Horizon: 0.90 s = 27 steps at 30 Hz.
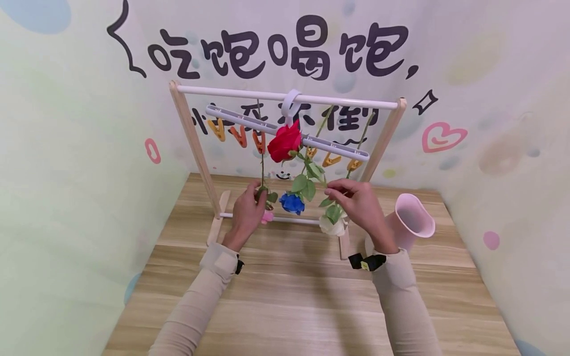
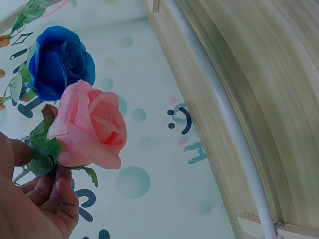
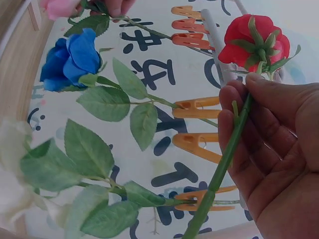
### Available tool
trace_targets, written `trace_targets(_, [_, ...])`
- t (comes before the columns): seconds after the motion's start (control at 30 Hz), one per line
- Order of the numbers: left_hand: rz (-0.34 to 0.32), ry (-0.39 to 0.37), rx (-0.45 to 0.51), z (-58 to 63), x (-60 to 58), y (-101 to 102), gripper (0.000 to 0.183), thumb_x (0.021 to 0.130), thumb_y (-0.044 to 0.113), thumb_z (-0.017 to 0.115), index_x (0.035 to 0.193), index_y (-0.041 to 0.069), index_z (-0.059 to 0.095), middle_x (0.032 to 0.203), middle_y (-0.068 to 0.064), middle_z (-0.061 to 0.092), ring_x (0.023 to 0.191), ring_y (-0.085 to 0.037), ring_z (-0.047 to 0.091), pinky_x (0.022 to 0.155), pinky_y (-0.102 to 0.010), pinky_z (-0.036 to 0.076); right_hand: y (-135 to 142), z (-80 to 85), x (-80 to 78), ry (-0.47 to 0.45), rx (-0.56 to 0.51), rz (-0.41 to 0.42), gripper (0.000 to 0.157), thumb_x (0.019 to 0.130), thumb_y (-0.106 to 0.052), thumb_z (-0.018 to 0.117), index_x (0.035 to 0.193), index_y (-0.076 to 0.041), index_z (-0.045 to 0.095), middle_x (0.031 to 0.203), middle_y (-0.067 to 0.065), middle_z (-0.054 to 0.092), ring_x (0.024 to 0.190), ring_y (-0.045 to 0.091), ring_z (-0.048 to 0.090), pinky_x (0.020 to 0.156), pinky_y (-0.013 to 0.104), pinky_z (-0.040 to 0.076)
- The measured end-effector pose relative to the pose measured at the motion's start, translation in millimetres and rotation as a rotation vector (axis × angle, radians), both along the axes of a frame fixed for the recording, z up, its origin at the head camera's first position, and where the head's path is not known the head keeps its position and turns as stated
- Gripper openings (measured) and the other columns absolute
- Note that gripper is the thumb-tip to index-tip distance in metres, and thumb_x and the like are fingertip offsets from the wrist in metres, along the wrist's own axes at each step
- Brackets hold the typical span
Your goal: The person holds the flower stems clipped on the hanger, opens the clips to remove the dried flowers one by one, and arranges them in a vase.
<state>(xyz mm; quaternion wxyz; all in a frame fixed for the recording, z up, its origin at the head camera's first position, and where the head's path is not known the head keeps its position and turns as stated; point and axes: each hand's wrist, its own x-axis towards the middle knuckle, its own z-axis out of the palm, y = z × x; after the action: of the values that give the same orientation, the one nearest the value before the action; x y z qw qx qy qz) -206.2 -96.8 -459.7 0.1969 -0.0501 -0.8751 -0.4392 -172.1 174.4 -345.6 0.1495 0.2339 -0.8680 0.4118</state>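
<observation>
My left hand (image 1: 246,211) pinches the stem and leaves of a pink rose (image 2: 92,129), close behind its bloom. That rose hangs head down from an orange clip (image 1: 259,142). In my right hand (image 1: 362,207) is the green stem (image 3: 219,169) of a red rose (image 1: 285,142), held between thumb and fingers. The red bloom points up, in front of the grey clip hanger (image 1: 336,147). A blue rose (image 1: 292,203) and a white rose (image 1: 331,226) hang head down between my hands, their stems in yellow-orange clips (image 3: 197,107).
The hanger's white hook (image 1: 291,101) sits over the top rod (image 1: 231,92) of a wooden-legged rack. Further clips (image 1: 217,130) dangle from the hanger. A pink vase (image 1: 405,222) stands on the wooden table (image 1: 276,306) beside my right wrist. A printed wall (image 1: 503,99) is close behind.
</observation>
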Motion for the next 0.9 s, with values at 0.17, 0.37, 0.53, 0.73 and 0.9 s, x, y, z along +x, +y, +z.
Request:
trace_targets(0.17, [-0.004, 0.007, -0.004, -0.2, -0.9, 0.2, 0.029, 0.099, 0.02, 0.059, 0.123, 0.002, 0.062, 0.087, -0.012, 0.072, 0.069, -0.023, 0.066, 0.058, -0.037, 0.049, 7.4, 6.3, -2.2, 0.008, -0.061, -0.014, 0.011, 0.088, -0.002, 0.072, 0.098, 0.003, 0.074, 0.084, 0.016, 0.074, 0.071, 0.025, 0.069, 0.063, 0.012, 0.051])
trace_targets(0.37, [0.019, 0.008, -0.026, 1.4, 0.4, 0.4, 0.021, 0.098, 0.018, 0.06, 0.113, 0.004, 0.067, 0.083, -0.011, 0.071, 0.067, -0.023, 0.064, 0.057, -0.036, 0.047, 15.3, 13.4, -4.9, 0.067, -0.144, -0.033, 0.012, 0.085, 0.002, 0.074, 0.095, 0.008, 0.073, 0.082, 0.021, 0.073, 0.07, 0.003, 0.067, 0.063, 0.009, 0.05])
trace_targets(0.53, [0.014, 0.008, -0.033, 0.7, 1.1, 0.2, 0.018, 0.098, 0.017, 0.06, 0.109, 0.005, 0.067, 0.08, -0.008, 0.068, 0.063, -0.02, 0.06, 0.054, -0.032, 0.043, 22.6, 21.4, -4.8, 0.082, -0.212, -0.058, 0.013, 0.085, 0.003, 0.073, 0.096, 0.01, 0.073, 0.083, 0.025, 0.072, 0.07, -0.007, 0.064, 0.065, 0.01, 0.052])
trace_targets(0.73, [0.006, 0.011, -0.038, 0.4, 1.2, 0.6, 0.017, 0.099, 0.017, 0.06, 0.108, 0.004, 0.066, 0.078, -0.008, 0.067, 0.06, -0.019, 0.057, 0.052, -0.031, 0.041, 31.6, 29.7, -4.8, 0.133, -0.276, -0.086, 0.012, 0.085, 0.006, 0.071, 0.096, 0.011, 0.073, 0.084, 0.026, 0.071, 0.07, -0.004, 0.066, 0.065, 0.013, 0.053])
trace_targets(0.9, [0.024, 0.025, -0.043, 0.6, 1.5, 1.1, 0.016, 0.098, 0.016, 0.061, 0.107, 0.004, 0.067, 0.079, -0.009, 0.069, 0.062, -0.02, 0.059, 0.054, -0.033, 0.042, 37.6, 35.9, -6.2, 0.15, -0.311, -0.109, 0.012, 0.087, 0.004, 0.07, 0.097, 0.01, 0.072, 0.083, 0.005, 0.074, 0.072, -0.001, 0.067, 0.07, 0.014, 0.054])
